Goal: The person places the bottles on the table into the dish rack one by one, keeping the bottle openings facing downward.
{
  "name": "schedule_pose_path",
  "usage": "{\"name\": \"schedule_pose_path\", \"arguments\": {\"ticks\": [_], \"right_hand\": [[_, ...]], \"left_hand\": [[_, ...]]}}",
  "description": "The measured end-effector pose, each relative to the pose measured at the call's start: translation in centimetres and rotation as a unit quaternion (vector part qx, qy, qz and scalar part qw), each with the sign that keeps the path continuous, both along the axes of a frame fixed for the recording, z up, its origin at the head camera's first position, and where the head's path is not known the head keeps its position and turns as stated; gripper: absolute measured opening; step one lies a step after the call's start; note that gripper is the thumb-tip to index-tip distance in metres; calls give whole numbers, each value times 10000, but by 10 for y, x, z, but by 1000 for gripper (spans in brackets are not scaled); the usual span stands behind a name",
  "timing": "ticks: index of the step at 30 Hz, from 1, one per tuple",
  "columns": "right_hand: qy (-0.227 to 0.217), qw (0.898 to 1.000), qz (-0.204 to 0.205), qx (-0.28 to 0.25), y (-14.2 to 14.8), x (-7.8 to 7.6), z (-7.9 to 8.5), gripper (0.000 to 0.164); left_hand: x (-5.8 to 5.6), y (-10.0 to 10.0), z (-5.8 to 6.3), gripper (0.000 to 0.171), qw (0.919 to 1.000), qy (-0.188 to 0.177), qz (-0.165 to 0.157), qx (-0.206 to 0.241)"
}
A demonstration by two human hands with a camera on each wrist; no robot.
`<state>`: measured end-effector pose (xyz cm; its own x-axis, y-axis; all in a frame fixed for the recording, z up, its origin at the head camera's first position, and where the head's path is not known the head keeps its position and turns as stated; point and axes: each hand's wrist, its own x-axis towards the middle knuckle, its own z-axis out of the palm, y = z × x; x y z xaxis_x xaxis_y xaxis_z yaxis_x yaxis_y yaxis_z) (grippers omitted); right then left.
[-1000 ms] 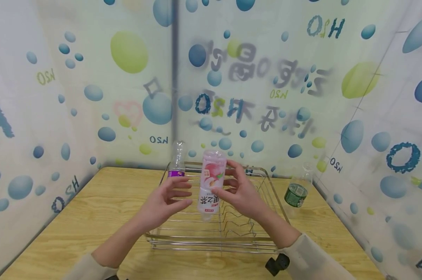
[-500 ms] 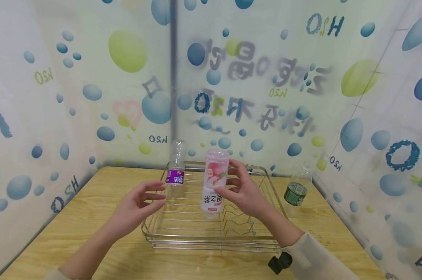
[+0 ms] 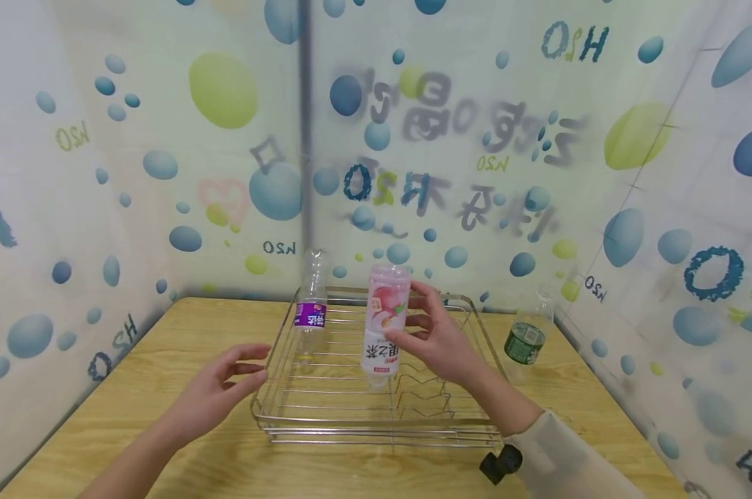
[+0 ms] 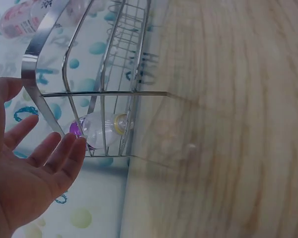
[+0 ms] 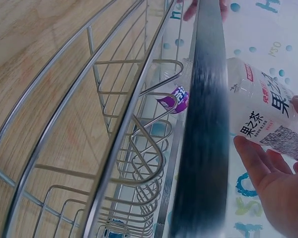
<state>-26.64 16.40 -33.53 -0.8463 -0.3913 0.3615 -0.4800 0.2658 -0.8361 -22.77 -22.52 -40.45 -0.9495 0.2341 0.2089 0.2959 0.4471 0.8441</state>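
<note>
My right hand (image 3: 441,339) grips a clear plastic bottle (image 3: 387,315) with a pink peach label, neck down, over the middle of a wire dish rack (image 3: 376,423). In the right wrist view, the bottle (image 5: 260,106) shows beyond the rack's broad metal rim, with fingers and thumb about it. My left hand (image 3: 216,388) holds nothing; its loosely bent fingers are just outside the rack's left side. A bottle with a purple label (image 3: 311,315) stands neck down inside the rack at the back left. Through the wires in the left wrist view, its yellow-ringed neck (image 4: 120,124) is visible.
A clear bottle with a green label (image 3: 525,343) is on the wooden table (image 3: 145,367), right of the rack. Wavy wire dividers (image 3: 422,395) fill the rack's right half. A patterned curtain (image 3: 444,138) encloses the back and sides. A small black object (image 3: 500,463) shows by the right sleeve.
My left hand has moved left and down, from beside the purple-label bottle to outside the rack. My right hand and the peach bottle have shifted slightly to the right.
</note>
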Motion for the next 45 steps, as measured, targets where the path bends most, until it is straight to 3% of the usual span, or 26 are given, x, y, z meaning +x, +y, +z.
{"name": "schedule_pose_path", "arguments": {"ticks": [4, 11, 21, 37, 45], "right_hand": [[81, 9999, -65, 18, 0, -2, 1, 84], [-26, 9999, -150, 8, -5, -9, 6, 88], [-206, 9995, -198, -114, -21, -24, 20, 91], [-414, 9965, -531, -495, -53, -64, 31, 90], [-510, 9932, -727, -750, -70, -86, 28, 84]], "left_hand": [[0, -2, -10, 48, 9987, -305, -374, 151], [-1, -1, -19, 44, 9902, -347, -1114, 763], [-3, -2, -25, 36, 9735, -752, -1726, 1300], [-6, -3, -33, 33, 9716, -744, -1777, 1375], [-6, -3, -33, 32, 9719, -715, -1768, 1383]]}}
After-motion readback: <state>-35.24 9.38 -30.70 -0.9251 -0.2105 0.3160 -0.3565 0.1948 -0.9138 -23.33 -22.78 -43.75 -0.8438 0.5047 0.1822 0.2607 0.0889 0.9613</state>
